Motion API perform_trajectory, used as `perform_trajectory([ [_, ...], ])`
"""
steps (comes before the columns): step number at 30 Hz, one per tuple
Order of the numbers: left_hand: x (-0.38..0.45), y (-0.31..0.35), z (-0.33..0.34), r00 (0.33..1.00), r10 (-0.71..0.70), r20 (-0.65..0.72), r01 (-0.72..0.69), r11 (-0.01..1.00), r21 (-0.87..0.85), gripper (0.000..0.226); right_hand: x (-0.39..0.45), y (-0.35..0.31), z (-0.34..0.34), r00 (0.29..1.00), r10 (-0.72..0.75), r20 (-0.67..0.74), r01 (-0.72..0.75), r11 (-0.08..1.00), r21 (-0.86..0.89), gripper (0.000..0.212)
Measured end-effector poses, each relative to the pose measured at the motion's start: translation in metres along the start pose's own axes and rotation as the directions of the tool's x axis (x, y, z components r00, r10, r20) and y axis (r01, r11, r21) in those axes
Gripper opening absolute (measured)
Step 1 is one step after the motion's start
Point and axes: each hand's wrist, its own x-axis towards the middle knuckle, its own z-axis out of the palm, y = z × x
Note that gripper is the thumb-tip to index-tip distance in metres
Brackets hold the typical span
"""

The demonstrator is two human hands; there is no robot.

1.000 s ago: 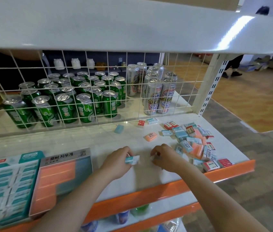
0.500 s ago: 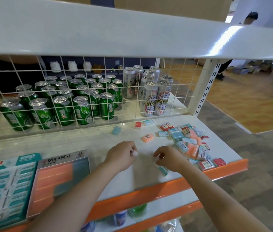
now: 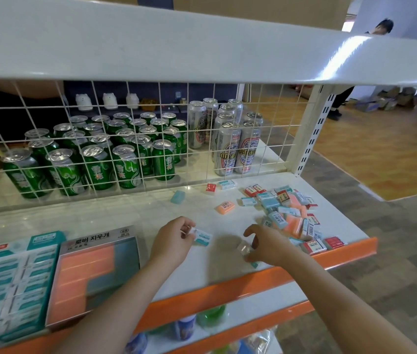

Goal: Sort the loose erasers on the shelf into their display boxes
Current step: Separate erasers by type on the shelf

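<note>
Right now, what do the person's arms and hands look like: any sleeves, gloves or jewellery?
Both forearms are bare up to the frame edge, with no sleeves in view. The left hand and right hand wear no gloves, and no rings, watch or wristband show.

Single head view, close, looking forward-down onto shelf (image 3: 130,213).

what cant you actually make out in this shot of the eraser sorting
All in the head view:
- What the right hand grips: its curled fingers cover it; only a teal corner and clear wrap show.
- Orange display box contents: motion blur.
- Teal display box: cut off by the left edge.
- Print on the eraser in the left hand: too small.
</note>
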Motion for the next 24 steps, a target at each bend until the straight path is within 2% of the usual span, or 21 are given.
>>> perform_trajectory([
  [4,-0.009,-0.003,0.002,0.999,-0.009,0.034,0.009,1.0,0.02,0.026,-0.002,0.003,0.002,0.994,0.058,-0.088,-0.057,0.998,0.016,0.035],
  [7,-0.013,-0.002,0.007,0.999,-0.005,0.049,0.004,1.0,0.013,0.015,-0.002,0.004,0.001,0.988,0.05,-0.145,-0.045,0.998,0.035,0.031],
  [12,-0.014,0.007,0.01,0.999,-0.018,0.04,0.021,0.996,-0.084,0.01,-0.002,0.002,-0.007,0.969,0.021,-0.245,0.008,0.993,0.116,0.023],
  [18,-0.014,0.023,-0.001,0.999,-0.032,0.004,0.032,0.971,-0.237,0.014,-0.008,-0.007,-0.021,0.946,-0.059,-0.318,0.161,0.938,0.305,0.029],
  [24,-0.018,0.023,-0.014,0.999,-0.034,-0.041,0.022,0.962,-0.272,0.017,-0.013,-0.012,-0.024,0.948,-0.11,-0.299,0.23,0.885,0.404,0.028],
])
